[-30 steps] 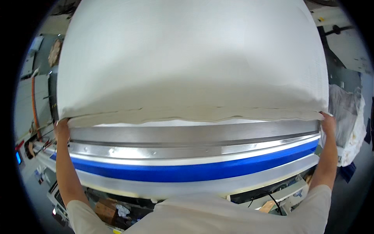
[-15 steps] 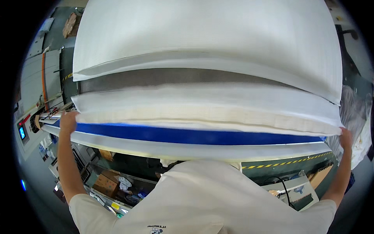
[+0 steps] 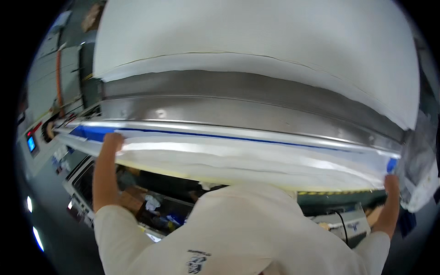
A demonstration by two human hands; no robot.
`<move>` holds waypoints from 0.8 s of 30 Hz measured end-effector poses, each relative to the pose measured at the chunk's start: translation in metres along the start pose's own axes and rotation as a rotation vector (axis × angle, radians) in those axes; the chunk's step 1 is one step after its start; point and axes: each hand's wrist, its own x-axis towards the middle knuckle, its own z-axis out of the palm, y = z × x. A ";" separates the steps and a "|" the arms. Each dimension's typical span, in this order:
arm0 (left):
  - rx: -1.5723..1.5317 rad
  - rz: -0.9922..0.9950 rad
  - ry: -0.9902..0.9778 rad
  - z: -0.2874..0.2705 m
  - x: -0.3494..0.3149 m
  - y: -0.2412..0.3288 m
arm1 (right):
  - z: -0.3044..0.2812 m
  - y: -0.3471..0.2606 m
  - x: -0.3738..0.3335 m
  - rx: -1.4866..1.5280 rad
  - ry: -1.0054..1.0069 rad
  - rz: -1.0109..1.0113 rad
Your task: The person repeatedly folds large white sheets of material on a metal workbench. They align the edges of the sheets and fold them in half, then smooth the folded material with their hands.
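A long strip of white sheet material (image 3: 247, 158) stretches in loose folds between my two hands, low across the front of the machine bed. My left hand (image 3: 113, 141) is closed on its left end, beside a blue strip (image 3: 91, 133) along the bed. At the far right, my right hand (image 3: 391, 183) grips the other end, just below a small patch of the blue. Beyond the strip, a grey metal plate (image 3: 215, 109) lies bare. A large white sheet (image 3: 256, 30) covers the back, its cut front edge slightly wavy.
A control box with a lit screen (image 3: 31, 143) stands at the left. Under the bed sit a cardboard box (image 3: 133, 198) and a tray of odds and ends. Clear plastic film (image 3: 419, 169) hangs at the right. Yellow-black tape (image 3: 339, 192) marks the floor.
Both hands have drawn the white strip toward me, off the metal plate and over most of the blue strip. My left hand has also moved inward to the right.
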 end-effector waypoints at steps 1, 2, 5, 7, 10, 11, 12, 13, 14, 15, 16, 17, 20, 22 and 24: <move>0.031 -0.038 -0.120 0.001 -0.006 0.000 | -0.010 -0.011 0.015 0.016 -0.099 0.044; 0.002 -0.137 -0.065 0.007 -0.005 -0.001 | -0.001 -0.004 0.015 -0.028 -0.050 -0.005; -0.145 -0.371 0.130 0.008 0.007 -0.017 | 0.027 0.007 0.007 0.118 0.062 0.065; -0.218 -0.587 0.102 0.005 -0.024 -0.036 | 0.015 -0.010 0.020 0.206 0.124 0.035; -0.440 -0.810 0.255 -0.014 -0.042 -0.042 | 0.014 -0.010 0.013 0.229 0.146 0.024; -0.521 -0.885 0.337 -0.023 -0.053 -0.044 | 0.003 -0.022 0.015 0.236 0.113 0.040; -0.565 -0.868 0.432 -0.031 -0.055 -0.046 | -0.007 -0.025 0.009 0.237 0.073 0.076; -0.606 -0.848 0.529 -0.038 -0.060 -0.045 | 0.002 -0.029 0.016 0.114 0.020 0.051; -0.669 -0.795 0.625 -0.045 -0.055 -0.029 | 0.009 -0.025 0.007 -0.027 -0.054 0.048; -0.732 -0.734 0.716 -0.059 -0.053 -0.003 | -0.025 -0.040 0.012 -0.101 -0.249 -0.049; -0.921 -0.607 0.809 -0.074 -0.046 0.022 | -0.021 -0.038 0.006 -0.185 -0.257 -0.105; -1.104 -0.466 0.883 -0.090 -0.045 0.046 | -0.024 -0.044 -0.002 -0.096 -0.134 -0.112; -1.096 0.032 1.147 -0.147 -0.060 0.149 | -0.120 -0.086 -0.012 -0.003 -0.076 -0.252; -1.249 0.475 1.153 -0.209 -0.078 0.225 | -0.152 -0.104 -0.018 0.146 -0.095 -0.273; -1.265 0.744 0.953 -0.246 -0.104 0.310 | -0.173 -0.120 -0.032 0.263 -0.078 -0.340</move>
